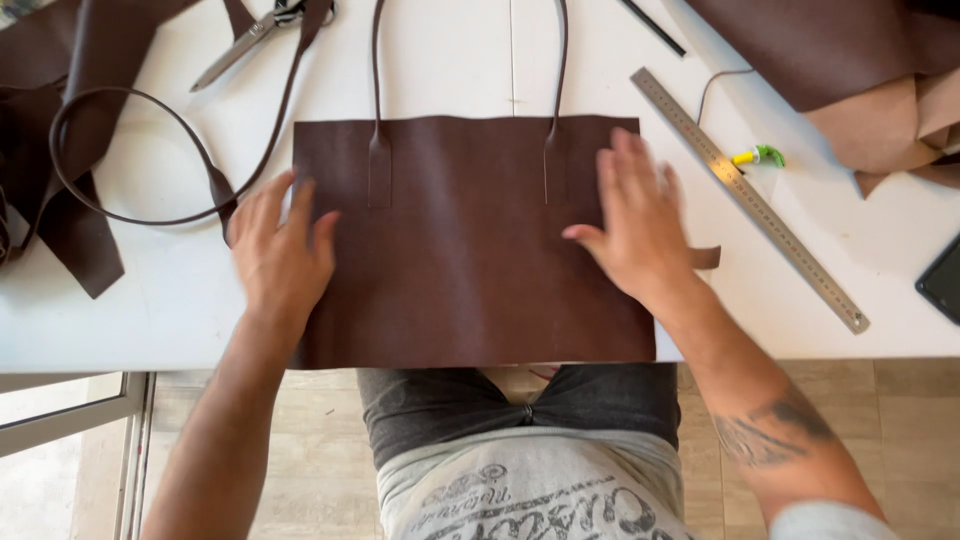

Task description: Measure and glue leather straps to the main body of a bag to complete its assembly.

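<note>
A dark brown leather panel (460, 260) lies flat at the front edge of the white table (170, 300), with a thin looped handle (378, 60) fixed to its top edge. My left hand (282, 250) rests flat on the panel's left edge, fingers spread. My right hand (637, 225) presses flat on the panel's right side, fingers apart. Neither hand holds anything. A small brown strip (705, 257) pokes out from beside my right hand.
A second strap loop (120, 150) and dark leather pieces (60, 90) lie at the left. Scissors (245, 40) sit at the top. A metal ruler (750, 200) runs diagonally at the right, beside a small green-yellow tool (760, 156), more leather (840, 50) and a dark device (942, 280).
</note>
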